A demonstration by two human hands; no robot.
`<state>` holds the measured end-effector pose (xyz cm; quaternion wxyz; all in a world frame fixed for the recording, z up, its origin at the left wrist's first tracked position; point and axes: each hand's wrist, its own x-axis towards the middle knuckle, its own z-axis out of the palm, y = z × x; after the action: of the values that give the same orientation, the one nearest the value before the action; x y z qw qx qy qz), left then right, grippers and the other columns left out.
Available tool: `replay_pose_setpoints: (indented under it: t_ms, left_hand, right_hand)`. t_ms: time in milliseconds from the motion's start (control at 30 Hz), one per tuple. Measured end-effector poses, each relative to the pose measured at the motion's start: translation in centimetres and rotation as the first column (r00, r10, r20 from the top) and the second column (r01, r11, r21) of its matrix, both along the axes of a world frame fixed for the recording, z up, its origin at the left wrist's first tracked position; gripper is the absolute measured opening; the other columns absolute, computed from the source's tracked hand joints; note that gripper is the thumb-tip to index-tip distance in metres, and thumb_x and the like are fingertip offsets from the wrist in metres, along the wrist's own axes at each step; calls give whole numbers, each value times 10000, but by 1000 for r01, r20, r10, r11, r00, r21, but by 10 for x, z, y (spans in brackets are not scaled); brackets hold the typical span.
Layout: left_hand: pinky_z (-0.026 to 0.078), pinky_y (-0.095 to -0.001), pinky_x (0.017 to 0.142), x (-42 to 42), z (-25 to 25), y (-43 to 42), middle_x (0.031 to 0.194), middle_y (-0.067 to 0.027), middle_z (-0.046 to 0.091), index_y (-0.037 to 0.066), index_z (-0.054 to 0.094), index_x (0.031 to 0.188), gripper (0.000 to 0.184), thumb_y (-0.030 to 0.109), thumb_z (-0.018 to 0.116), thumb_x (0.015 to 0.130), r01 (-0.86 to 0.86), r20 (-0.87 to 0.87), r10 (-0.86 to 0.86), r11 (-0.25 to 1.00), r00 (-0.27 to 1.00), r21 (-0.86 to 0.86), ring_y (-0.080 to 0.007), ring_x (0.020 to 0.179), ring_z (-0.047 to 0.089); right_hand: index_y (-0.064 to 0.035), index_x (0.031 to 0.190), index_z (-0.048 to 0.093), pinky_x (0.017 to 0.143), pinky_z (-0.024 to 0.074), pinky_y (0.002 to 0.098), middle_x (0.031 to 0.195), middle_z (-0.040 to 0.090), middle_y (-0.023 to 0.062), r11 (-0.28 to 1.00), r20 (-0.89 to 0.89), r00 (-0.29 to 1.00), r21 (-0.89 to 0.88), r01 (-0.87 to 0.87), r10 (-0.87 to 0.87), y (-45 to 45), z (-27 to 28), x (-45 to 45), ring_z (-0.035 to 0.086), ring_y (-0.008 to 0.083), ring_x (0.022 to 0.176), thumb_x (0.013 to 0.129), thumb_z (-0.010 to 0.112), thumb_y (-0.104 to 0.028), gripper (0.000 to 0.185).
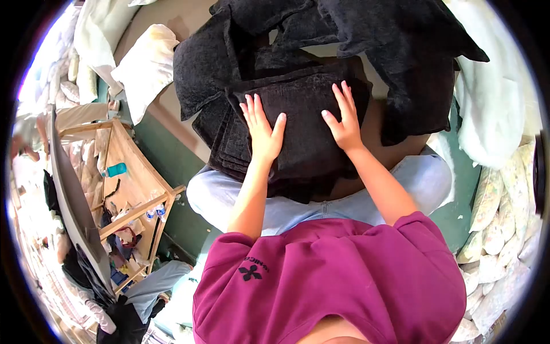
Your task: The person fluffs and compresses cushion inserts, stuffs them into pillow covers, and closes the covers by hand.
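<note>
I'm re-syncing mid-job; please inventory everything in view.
Stacked cloths: several, black, under both hands
Loose cloths: several, black, beyond stack
Fabric pieces: several, white, both sides
Patterned bundles: many, pale, right
Wooden stand: one, tan, left
Unclear object: one, teal, at stand
Bottles: about two, clear, at stand
Board: one, grey, beside stand
Co-workers: at least two, beige, blue trousers, left
Shirt: one, purple, bottom
Jeans: one, blue, beneath stack
Left hand: one, bare, on stack
Right hand: one, bare, on stack

Textile workshop, stacked black fabric (301, 137), heaped bundles (507, 223)
</note>
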<state>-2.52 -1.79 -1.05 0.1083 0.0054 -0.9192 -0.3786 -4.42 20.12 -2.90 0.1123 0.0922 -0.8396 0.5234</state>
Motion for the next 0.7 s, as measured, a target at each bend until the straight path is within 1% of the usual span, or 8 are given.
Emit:
replay_pose_setpoints:
  t_ms: [200,267,400,467,500,533,600,700]
  left_hand:
    - [80,-566,1180,54,-4,18,1594,-289,47,-17,133,1532,868,250,651,888,19,87,-24,998,996,61,-508,1462,-3]
    - [103,-564,1180,0,-37,21,1584,-293,108,-3,176,1528,840,265,653,891,11,90,-19,996,996,89,-521,1452,63]
    - [150,-481,1196,-147,-72,11,1522,-224,354,3,459,1406,714,503,562,907,-31,129,34,999,991,-28,-397,1454,227]
    - [154,-467,1197,-180,-82,-1,1519,-227,357,5,510,1371,704,519,574,895,38,211,-52,997,976,72,-384,1450,251]
    - [147,-460,1199,-181,-82,-6,1517,-224,364,13,514,1370,685,497,595,892,61,196,-88,989,977,138,-375,1454,249]
    - [140,-453,1201,-181,-84,-10,1515,-221,371,22,519,1370,667,475,617,890,84,182,-121,976,976,199,-367,1458,247]
    - [129,-446,1203,-162,-80,-19,1524,-213,363,32,523,1369,623,407,652,887,135,89,-163,957,983,257,-356,1467,232]
    - [138,-454,1201,-96,-27,-30,1541,-188,348,50,542,1351,548,218,720,861,192,-98,-173,950,980,248,-345,1475,218]
  right_hand:
    - [-43,1510,301,1174,176,539,1578,189,260,998,-94,995,53,-20,25,13,-28,47,171,507,1440,847,636,-315,790]
    - [-49,1509,293,1179,183,518,1570,205,262,983,88,992,163,79,-94,-1,-46,15,186,476,1445,930,525,-385,709]
    - [-67,1434,420,1165,207,513,1524,324,240,936,200,951,309,169,-238,-16,-77,-102,274,436,1415,932,550,-412,623]
    - [-101,1408,473,1157,248,470,1539,337,177,828,59,996,560,16,-59,-6,-63,-134,272,388,1435,971,497,-405,533]
    - [-120,1386,507,1140,288,445,1507,404,149,835,-21,997,548,-54,78,-2,-51,-143,328,373,1413,968,510,-384,494]
    - [-92,1358,531,1115,328,430,1440,486,150,927,65,969,281,-247,239,1,-48,-153,417,347,1362,961,531,-357,477]
    - [-78,1347,540,1082,374,408,1369,549,148,915,261,916,186,-359,306,6,-20,-143,483,324,1307,947,552,-335,476]
    - [-54,1344,529,1000,432,432,1290,570,175,911,67,970,332,-243,235,11,5,-88,543,357,1181,889,619,-356,553]
